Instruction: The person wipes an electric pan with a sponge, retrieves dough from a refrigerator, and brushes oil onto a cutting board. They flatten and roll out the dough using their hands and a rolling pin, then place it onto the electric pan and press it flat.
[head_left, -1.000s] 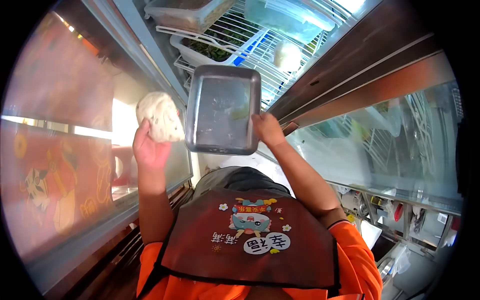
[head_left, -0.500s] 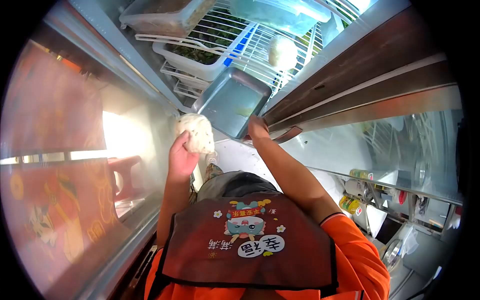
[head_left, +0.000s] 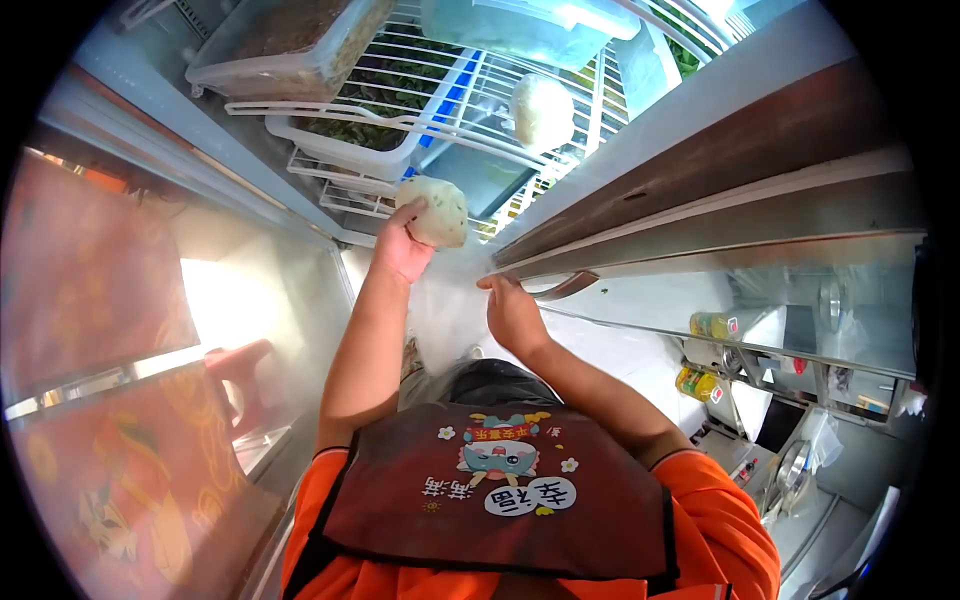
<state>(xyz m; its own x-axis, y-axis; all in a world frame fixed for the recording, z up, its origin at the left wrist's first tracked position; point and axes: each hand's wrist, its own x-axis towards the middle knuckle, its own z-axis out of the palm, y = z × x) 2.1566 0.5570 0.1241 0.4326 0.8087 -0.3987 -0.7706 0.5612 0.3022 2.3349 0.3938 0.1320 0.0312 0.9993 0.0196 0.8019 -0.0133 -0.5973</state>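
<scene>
My left hand (head_left: 405, 248) is closed around a pale, rounded lump of dough (head_left: 436, 212) with green flecks, held up just in front of the fridge shelves. Its thumb lies across the near side of the dough. My right hand (head_left: 513, 312) holds nothing that I can see; its index finger points out and the other fingers bend loosely. It is beside the curved door handle (head_left: 566, 288), apparently apart from it. The metal tray (head_left: 478, 172) sits inside the fridge, below the upper wire rack, partly hidden by its bars.
On the upper wire shelf (head_left: 395, 120) stand a clear box of brown food (head_left: 290, 50), a bluish container (head_left: 520, 28) and another pale lump (head_left: 542, 112). A white tub of greens (head_left: 335, 145) is below. The fridge door (head_left: 700, 190) stands at right, a red stool (head_left: 240, 380) at left.
The metal tray has gone from my right hand onto a shelf inside the fridge. My right hand has drawn back toward me. My left hand has moved the dough up and right, closer to the shelves.
</scene>
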